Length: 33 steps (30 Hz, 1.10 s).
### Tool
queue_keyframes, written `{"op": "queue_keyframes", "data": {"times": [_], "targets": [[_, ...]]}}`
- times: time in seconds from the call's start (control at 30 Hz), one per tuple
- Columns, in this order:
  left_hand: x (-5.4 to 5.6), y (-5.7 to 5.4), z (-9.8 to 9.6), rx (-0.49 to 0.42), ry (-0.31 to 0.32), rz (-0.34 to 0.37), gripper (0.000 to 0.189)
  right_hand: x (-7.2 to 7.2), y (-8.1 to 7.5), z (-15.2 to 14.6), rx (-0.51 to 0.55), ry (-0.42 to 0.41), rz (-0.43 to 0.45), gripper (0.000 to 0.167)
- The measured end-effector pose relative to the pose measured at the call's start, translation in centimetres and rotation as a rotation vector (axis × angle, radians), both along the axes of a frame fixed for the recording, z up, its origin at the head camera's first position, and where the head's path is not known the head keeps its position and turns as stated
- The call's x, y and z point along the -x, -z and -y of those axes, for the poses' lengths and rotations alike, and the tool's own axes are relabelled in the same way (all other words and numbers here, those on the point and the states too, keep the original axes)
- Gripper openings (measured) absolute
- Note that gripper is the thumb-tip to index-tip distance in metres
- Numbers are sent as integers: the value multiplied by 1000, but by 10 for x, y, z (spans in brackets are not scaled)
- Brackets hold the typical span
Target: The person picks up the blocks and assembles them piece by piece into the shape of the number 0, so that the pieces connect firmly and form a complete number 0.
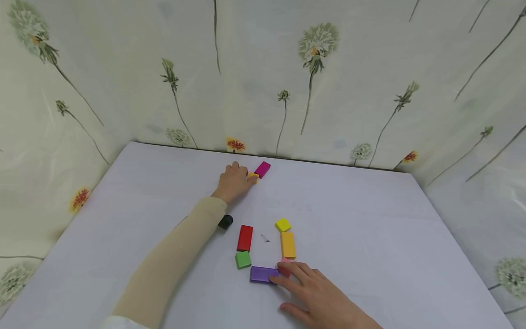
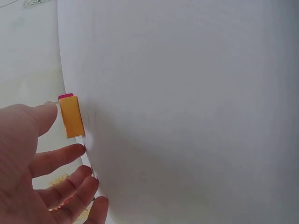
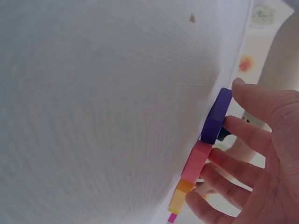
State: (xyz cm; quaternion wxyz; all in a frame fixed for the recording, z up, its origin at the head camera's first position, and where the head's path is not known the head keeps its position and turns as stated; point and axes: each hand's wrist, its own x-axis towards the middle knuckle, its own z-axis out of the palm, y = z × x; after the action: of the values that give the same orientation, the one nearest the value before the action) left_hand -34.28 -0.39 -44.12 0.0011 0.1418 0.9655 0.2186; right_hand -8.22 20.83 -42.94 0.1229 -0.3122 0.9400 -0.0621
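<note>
At the far side of the table, my left hand (image 1: pixel 233 180) reaches around an orange block (image 2: pixel 71 116). That block lies between thumb and fingers, which are spread; contact is hard to tell. Touching its far end is a magenta block (image 1: pixel 263 169). My right hand (image 1: pixel 318 292) is low in the head view, fingers extended. Its index fingertip is on a purple block (image 1: pixel 263 274), and another finger is at a pink block (image 3: pixel 196 161), partly covered in the head view. The purple and pink blocks lie end to end beside an amber block (image 1: pixel 288 245).
A yellow block (image 1: pixel 283 225) sits beyond the amber one. To the left lie a red block (image 1: pixel 244 238) and a green block (image 1: pixel 243 260). A black block (image 1: pixel 225 222) is partly behind the left sleeve (image 1: pixel 176 256). Flowered cloth (image 1: pixel 255 91) hangs behind the white table (image 1: pixel 349 219).
</note>
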Motion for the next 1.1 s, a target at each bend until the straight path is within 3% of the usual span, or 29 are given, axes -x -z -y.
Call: {"op": "queue_keyframes", "data": {"times": [0.23, 0.7, 1.1], "targets": [[-2, -4, -3, -22, -28, -25, 35, 0, -1, 1, 3, 0, -3, 55], [1, 2, -6, -18, -75, -22, 43, 0, 0, 1, 1, -2, 22, 56], [0, 0, -12, -145, -50, 35, 36, -1, 0, 0, -4, 3, 25, 56]]}}
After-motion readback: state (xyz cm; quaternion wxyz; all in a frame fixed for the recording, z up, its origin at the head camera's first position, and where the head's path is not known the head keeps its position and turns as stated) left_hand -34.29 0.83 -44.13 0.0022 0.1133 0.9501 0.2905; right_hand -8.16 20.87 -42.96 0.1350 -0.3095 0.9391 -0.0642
